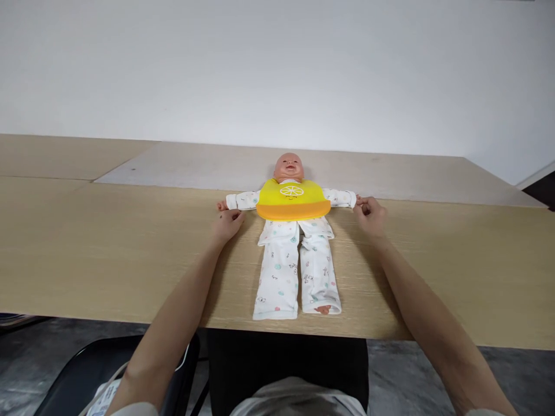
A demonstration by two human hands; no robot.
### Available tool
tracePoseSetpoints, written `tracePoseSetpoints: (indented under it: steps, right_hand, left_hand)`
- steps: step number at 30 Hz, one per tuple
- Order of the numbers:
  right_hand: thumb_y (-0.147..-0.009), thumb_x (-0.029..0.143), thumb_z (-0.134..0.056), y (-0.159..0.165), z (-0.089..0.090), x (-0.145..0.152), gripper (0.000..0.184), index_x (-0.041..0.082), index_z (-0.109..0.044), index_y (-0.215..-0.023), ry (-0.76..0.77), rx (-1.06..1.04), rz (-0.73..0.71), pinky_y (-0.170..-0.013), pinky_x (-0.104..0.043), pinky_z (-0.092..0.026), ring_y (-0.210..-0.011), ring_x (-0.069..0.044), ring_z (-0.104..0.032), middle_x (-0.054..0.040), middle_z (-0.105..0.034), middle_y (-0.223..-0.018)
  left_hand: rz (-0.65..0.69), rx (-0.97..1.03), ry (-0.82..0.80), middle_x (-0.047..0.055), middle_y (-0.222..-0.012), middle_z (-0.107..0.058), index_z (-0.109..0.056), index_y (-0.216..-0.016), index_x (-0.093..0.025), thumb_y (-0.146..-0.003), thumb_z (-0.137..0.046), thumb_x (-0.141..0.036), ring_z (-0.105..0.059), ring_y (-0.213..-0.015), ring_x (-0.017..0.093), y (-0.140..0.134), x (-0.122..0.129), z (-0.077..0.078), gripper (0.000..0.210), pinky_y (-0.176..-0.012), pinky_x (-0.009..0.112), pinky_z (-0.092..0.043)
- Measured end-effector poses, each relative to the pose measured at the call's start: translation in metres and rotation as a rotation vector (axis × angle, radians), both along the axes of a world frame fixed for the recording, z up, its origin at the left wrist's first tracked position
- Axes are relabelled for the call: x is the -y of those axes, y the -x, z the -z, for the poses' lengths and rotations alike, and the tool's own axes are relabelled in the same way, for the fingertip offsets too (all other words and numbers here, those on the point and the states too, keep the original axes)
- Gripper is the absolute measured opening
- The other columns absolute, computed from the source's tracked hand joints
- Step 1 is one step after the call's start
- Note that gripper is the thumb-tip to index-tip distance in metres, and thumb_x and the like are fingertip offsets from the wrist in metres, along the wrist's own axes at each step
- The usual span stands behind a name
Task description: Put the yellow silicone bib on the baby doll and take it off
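Note:
A baby doll lies on its back with its head at the far side and its arms stretched out sideways. It wears white patterned pajamas and a yellow bib with an orange catch pocket and a white citrus print. At the doll's arm on the right, my right hand pinches the doll's small hand between thumb and fingers. My left hand rests close against the other doll hand, its fingers curled in; what they hold, if anything, is hidden. One doll foot peeks from a pant leg.
The wooden table carries a pale mat along its back, against a white wall. Below the front edge stands a black chair at left, with a white labelled item on it. A dark object shows at far right.

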State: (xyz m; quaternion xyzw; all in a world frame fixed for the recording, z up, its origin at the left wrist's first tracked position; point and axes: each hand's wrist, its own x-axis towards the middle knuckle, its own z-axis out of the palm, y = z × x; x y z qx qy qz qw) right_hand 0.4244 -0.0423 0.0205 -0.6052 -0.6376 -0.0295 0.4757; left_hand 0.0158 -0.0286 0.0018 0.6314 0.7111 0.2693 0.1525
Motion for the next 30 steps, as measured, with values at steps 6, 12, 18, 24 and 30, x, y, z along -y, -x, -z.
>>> tracePoseSetpoints:
  steps: [6,12,18,24,30]
  right_hand:
    - [-0.083,0.02,-0.05,0.098,-0.065,0.112,0.007,0.017,-0.052,-0.077,-0.315,0.555,-0.661,-0.054,-0.021,-0.027,-0.054,-0.007,-0.042,0.0038,-0.052,-0.061]
    - [-0.081,0.02,-0.054,0.161,-0.05,0.197,0.011,0.014,-0.053,-0.09,0.022,1.068,-0.745,-0.057,-0.029,-0.033,-0.071,-0.02,-0.054,-0.0077,-0.057,-0.078]
    - [-0.076,0.005,-0.054,0.166,-0.045,0.19,0.01,0.01,-0.054,-0.085,0.189,1.263,-0.726,-0.055,-0.031,-0.037,-0.064,-0.021,-0.055,-0.0098,-0.058,-0.071]
    - [-0.076,0.011,-0.06,0.165,-0.027,0.189,0.009,0.011,-0.056,-0.084,0.183,1.17,-0.704,-0.05,-0.031,-0.038,-0.062,-0.021,-0.056,-0.0085,-0.059,-0.07]
    - [-0.082,0.016,-0.057,0.166,-0.041,0.185,0.005,0.013,-0.054,-0.084,0.246,1.08,-0.76,-0.048,-0.031,-0.039,-0.063,-0.022,-0.059,-0.0074,-0.06,-0.073]
  left_hand:
    - [0.021,-0.009,-0.039,0.001,-0.06,-0.052,-0.056,-0.06,-0.02,-0.076,-0.046,-0.042,-0.052,-0.068,0.019,0.002,-0.001,0.001,0.029,-0.063,0.029,-0.038]
    - [0.027,0.042,-0.06,0.0,-0.056,-0.049,-0.053,-0.057,-0.02,-0.075,-0.047,-0.042,-0.049,-0.064,0.017,0.003,-0.001,0.007,0.029,-0.064,0.029,-0.038]
    - [0.01,0.103,-0.128,-0.002,-0.051,-0.043,-0.05,-0.055,-0.019,-0.077,-0.049,-0.036,-0.044,-0.058,0.014,-0.004,0.002,-0.01,0.028,-0.058,0.027,-0.034]
    - [0.002,0.298,-0.426,-0.003,-0.054,-0.052,-0.054,-0.061,-0.018,-0.087,-0.049,-0.036,-0.049,-0.054,0.011,-0.04,0.119,-0.05,0.032,-0.055,0.023,-0.039]
    - [0.084,0.122,-0.782,0.003,-0.085,-0.074,-0.067,-0.096,-0.02,-0.082,-0.049,-0.011,-0.069,-0.077,0.017,-0.084,0.272,0.009,0.024,-0.068,0.026,-0.052]
